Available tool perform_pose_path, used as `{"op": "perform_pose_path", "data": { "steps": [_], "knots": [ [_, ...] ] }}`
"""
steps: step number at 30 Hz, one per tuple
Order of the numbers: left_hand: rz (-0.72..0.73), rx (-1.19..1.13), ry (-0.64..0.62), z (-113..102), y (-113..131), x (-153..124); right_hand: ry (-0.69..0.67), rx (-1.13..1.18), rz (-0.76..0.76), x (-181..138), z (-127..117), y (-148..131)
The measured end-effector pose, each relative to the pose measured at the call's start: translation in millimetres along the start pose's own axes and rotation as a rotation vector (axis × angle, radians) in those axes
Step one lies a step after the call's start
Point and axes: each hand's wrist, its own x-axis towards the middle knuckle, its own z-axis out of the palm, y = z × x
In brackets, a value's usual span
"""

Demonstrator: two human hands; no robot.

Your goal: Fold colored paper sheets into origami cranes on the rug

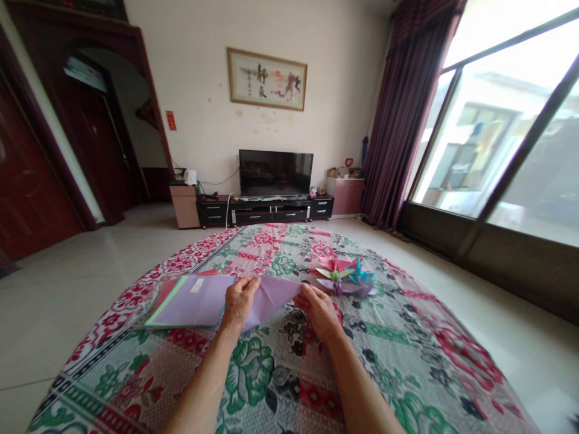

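Between my two hands a sheet of purple paper is held up, folded so that one corner points right. My left hand pinches its upper left edge, thumb and fingers closed. At the pointed right corner, my right hand grips the paper between thumb and fingers. Just left of my left hand lies a stack of coloured paper, purple on top, with green, red and blue edges showing. Beyond my right hand sit several folded paper cranes in pink, green, blue and purple.
A flowered tablecloth covers the round table under my hands. Past its far edge, a television stands on a low black cabinet. Purple curtains hang beside a large window on the right.
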Motion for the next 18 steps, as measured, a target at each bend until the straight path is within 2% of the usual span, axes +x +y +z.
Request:
{"op": "perform_pose_path", "data": {
  "steps": [8, 18],
  "knots": [
    [-0.015, -0.009, -0.003, 1.1, 1.7, -0.4, 0.109, 0.044, -0.026, 2.0, -0.3, -1.4],
    [-0.006, -0.033, -0.034, 0.1, 7.2, -2.6, 0.111, 0.116, -0.010, 0.0, 1.6, -5.5]
  ]
}}
